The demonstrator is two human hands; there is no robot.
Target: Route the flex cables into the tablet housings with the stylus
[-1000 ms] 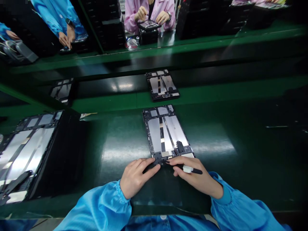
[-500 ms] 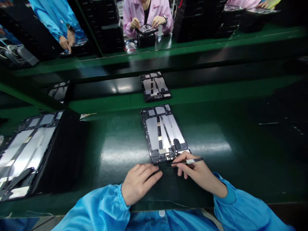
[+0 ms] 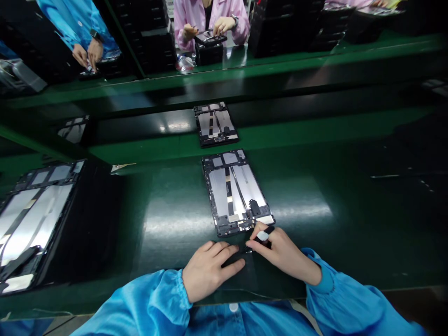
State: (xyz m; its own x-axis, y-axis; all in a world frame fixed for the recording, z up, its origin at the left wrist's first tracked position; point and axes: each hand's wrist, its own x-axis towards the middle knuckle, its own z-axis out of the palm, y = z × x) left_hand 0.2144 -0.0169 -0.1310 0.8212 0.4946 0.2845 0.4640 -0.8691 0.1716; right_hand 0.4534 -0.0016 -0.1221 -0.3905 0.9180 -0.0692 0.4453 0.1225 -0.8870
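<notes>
Tablet frame [image 3: 234, 196]: lies flat on the green desk [image 3: 175, 242], long axis pointing away from the wearer; open side up, showing silver foil panels [image 3: 219, 198] inside a dark housing with small cut-outs.

Left hand [image 3: 212, 273]: open, palm down, fingers loosely together, holding nothing; rests on the desk just below the near edge of the Tablet frame. No contact with the frame can be made out.

Right hand [image 3: 282, 249]: closed around the pen-style tool; fingertips at the near right corner of the Tablet frame. Contact with the frame: cannot tell.

Pen-style tool [image 3: 263, 236]: black body with a white band; thin tip points down toward the desk, below the near edge of the Tablet frame.

Sleeves: blue smock cuffs [image 3: 164, 296] gathered at both wrists.

Other units: second tablet frame [image 3: 215, 123] beyond the Tablet frame, on a further green strip; third tablet frame [image 3: 35, 224] to its left, on a black base.

Co-workers: beyond the Tablet frame, a person in a pink smock [image 3: 210, 21] handles a device on a black stack [image 3: 209, 53]; a blue sleeve [image 3: 91, 28] shows further left.
</notes>
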